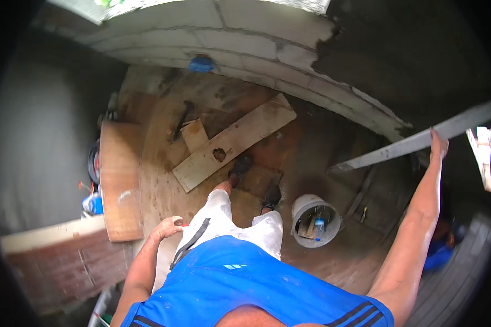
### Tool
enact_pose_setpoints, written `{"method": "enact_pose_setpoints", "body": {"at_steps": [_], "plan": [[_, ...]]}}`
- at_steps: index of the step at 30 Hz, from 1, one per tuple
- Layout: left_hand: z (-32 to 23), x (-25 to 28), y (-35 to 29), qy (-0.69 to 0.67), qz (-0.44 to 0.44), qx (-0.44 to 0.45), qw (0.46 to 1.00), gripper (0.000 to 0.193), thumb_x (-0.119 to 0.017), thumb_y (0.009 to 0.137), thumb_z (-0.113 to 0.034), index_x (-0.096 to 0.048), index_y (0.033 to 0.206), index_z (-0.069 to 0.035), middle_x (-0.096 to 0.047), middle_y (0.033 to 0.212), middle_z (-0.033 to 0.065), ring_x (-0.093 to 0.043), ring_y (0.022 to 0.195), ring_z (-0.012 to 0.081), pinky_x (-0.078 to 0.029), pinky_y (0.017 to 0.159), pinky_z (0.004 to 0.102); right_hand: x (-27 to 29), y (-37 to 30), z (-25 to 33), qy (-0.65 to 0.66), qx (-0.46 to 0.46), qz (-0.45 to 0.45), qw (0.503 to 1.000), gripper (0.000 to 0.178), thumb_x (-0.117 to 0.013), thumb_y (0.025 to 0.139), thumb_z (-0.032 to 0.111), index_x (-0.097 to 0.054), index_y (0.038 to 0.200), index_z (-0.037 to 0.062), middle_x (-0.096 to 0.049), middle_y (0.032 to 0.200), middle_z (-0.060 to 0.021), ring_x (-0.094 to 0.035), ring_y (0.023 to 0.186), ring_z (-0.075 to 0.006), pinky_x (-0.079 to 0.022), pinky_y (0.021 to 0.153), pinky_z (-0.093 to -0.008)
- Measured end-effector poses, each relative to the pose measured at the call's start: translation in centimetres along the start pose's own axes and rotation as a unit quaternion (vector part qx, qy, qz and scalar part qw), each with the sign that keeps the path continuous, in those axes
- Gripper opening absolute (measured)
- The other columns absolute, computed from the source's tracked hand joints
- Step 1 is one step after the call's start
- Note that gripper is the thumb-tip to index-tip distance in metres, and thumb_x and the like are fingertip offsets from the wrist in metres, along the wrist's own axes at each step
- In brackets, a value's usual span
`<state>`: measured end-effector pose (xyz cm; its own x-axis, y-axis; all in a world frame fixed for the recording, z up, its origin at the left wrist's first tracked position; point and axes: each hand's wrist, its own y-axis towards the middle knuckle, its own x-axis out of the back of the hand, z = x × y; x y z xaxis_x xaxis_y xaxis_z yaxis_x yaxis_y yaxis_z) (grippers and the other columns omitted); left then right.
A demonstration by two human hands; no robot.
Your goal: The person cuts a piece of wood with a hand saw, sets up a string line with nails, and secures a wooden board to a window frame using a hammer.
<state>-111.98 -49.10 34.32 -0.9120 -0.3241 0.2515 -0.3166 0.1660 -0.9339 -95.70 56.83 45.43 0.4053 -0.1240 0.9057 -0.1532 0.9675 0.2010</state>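
Observation:
At the right, my raised right hand point(439, 145) is closed round the edge of a long, flat grey straightedge point(401, 148). The bar slants from the upper right down toward the floor. By my left hip, my left hand point(169, 226) has its fingers pinched together. A thin red object point(185, 224) shows at those fingertips; its kind is too small to make out. A white bucket point(299, 210) stands on the floor to the right of my feet, holding a bottle with a blue cap point(319, 226) and some wooden-looking pieces.
A wide plank point(251, 133) with a hole and a dark hammer-like tool point(184, 117) lie on the floor ahead. A pale block wall point(245, 46) crosses the far side. A brown board point(121, 185) leans at left, near a low brick wall point(54, 272). Someone in blue point(439, 253) is at far right.

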Motion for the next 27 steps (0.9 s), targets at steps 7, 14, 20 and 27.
{"method": "enact_pose_setpoints", "body": {"at_steps": [7,14,20,27], "plan": [[-14.5,13.9,6.7,0.268,-0.11,-0.172,0.941,0.053,-0.067,0.086,-0.019,-0.055,0.134,0.001,-0.059,0.133,0.0222,-0.058,0.123,0.0349,-0.045,0.105,0.0398,7.7,-22.0,11.4,0.076,0.039,-0.071,0.994,0.055,-0.072,0.08,0.031,-0.057,0.117,-0.0054,-0.065,0.117,-0.0287,-0.064,0.109,-0.0427,-0.05,0.094,-0.0468],[-42.5,12.8,3.0,0.048,0.021,-0.539,0.84,0.086,-0.077,0.081,-0.003,-0.031,0.154,-0.007,-0.042,0.152,0.0151,-0.041,0.141,0.0252,-0.032,0.116,0.0373,15.5,-35.1,30.1,0.217,0.216,-0.01,0.952,0.044,-0.077,0.069,0.023,-0.066,0.107,0.0031,-0.072,0.096,-0.0196,-0.071,0.088,-0.0311,-0.056,0.081,-0.0394],[-48.1,10.2,-3.6,-0.046,-0.013,-0.625,0.779,0.064,-0.075,0.088,-0.012,-0.043,0.143,-0.006,-0.054,0.137,0.0126,-0.052,0.122,0.0189,-0.044,0.102,0.0347,18.3,-41.9,44.8,0.279,0.392,0.135,0.866,0.053,-0.074,0.073,0.024,-0.055,0.115,-0.0027,-0.062,0.104,-0.0258,-0.064,0.092,-0.0362,-0.055,0.081,-0.0432],[-45.1,19.9,-1.1,-0.192,-0.193,-0.577,0.77,0.019,-0.07,0.091,-0.006,-0.065,0.109,-0.001,-0.065,0.102,0.0035,-0.057,0.093,0.0137,-0.047,0.088,0.0303,16.3,-43.8,36.3,0.261,0.346,0.254,0.865,0.079,-0.072,0.087,0.035,-0.036,0.149,0.0036,-0.052,0.135,-0.0254,-0.059,0.117,-0.0398,-0.049,0.1,-0.0445]]}}
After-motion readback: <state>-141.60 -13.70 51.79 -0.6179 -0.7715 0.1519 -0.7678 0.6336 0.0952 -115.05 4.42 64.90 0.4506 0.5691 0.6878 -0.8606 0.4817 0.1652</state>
